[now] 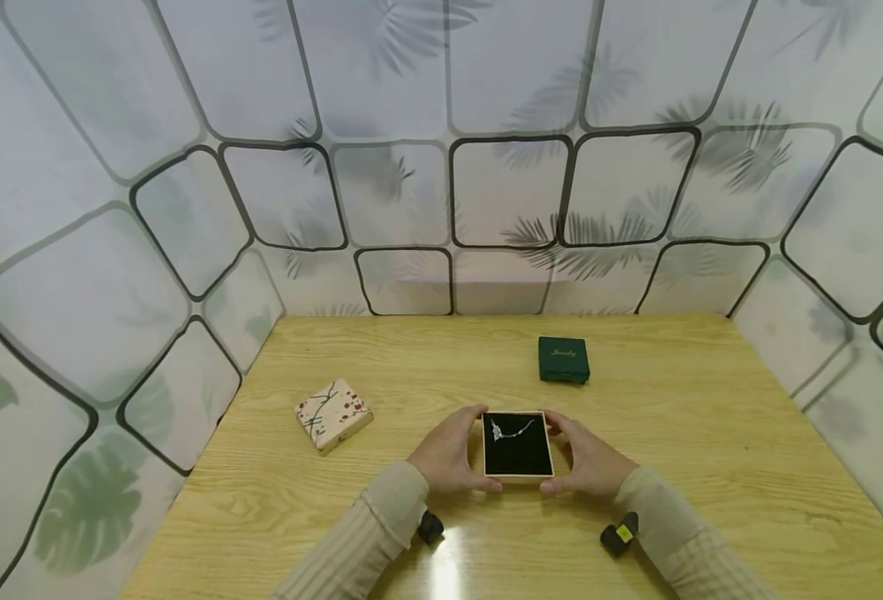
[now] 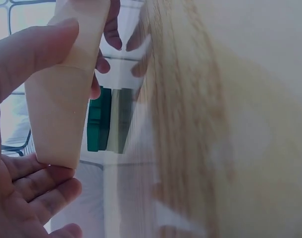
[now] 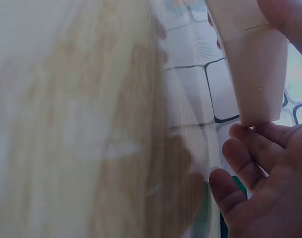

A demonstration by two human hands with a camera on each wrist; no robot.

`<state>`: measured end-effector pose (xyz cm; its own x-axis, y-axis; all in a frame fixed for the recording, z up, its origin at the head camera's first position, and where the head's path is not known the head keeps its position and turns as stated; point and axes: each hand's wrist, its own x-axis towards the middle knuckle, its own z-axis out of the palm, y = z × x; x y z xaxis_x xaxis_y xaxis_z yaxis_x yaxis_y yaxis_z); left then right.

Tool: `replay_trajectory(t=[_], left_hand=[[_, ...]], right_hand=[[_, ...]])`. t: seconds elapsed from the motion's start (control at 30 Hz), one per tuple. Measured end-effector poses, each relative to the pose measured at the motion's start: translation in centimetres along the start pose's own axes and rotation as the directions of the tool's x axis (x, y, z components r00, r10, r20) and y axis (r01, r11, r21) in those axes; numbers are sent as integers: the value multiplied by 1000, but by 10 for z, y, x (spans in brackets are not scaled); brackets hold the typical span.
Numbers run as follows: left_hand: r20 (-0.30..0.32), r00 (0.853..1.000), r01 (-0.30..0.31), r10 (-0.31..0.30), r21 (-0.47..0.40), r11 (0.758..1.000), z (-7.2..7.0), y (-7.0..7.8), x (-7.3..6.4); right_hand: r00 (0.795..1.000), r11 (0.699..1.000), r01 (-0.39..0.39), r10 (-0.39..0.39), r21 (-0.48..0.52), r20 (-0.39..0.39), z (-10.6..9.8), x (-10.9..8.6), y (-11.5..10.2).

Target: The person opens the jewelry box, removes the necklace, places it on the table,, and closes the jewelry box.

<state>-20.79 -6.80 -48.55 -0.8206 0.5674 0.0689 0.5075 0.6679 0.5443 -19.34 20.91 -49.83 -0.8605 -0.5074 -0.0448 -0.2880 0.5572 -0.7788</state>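
Observation:
Both hands hold a small, pale open jewelry box [image 1: 519,479] just above the table, one at each side. A silver necklace [image 1: 512,430] lies on its black lining. My left hand [image 1: 449,454] grips the left side, thumb near the front corner and fingers at the back. The right hand [image 1: 589,460] mirrors it on the opposite side. In the left wrist view, the box's plain side [image 2: 59,114] sits between thumb and fingers. The right wrist view shows the same box [image 3: 257,69] with the right fingertips [image 3: 240,153] at its far edge.
A cream flower-patterned box or lid [image 1: 333,414] lies on the wooden table [image 1: 426,350] to the left. Behind the hands, toward the right, sits a dark green jewelry box [image 1: 564,360]. Patterned curtains [image 1: 509,192] enclose the table's back and sides.

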Motion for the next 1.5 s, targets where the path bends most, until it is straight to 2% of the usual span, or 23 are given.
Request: replay_trajectory(t=[0.23,0.53,1.03,1.17,1.37,1.5], left_hand=[[15,1000,-8,8,34,999,1,0,0],[42,998,37,-39,68,997,1,0,0],[69,997,35,-45,142,989,3,-1,-1],[73,997,27,-39,149,989,5,-3,-1],[71,997,17,-27,142,990,7,-5,0],[75,997,18,-28,137,990,8,-7,0]], right_hand=[[1000,999,-18,18,-38,-4,1,3,2],[1000,991,-13,13,-135,2,-1,6,3],[1000,991,7,-3,-136,30,-4,6,-1],[1000,991,19,-19,-131,3,-4,7,-2],[997,992,7,-17,-123,-78,-3,13,-6],[992,989,31,-49,-148,-118,-6,16,-10]])
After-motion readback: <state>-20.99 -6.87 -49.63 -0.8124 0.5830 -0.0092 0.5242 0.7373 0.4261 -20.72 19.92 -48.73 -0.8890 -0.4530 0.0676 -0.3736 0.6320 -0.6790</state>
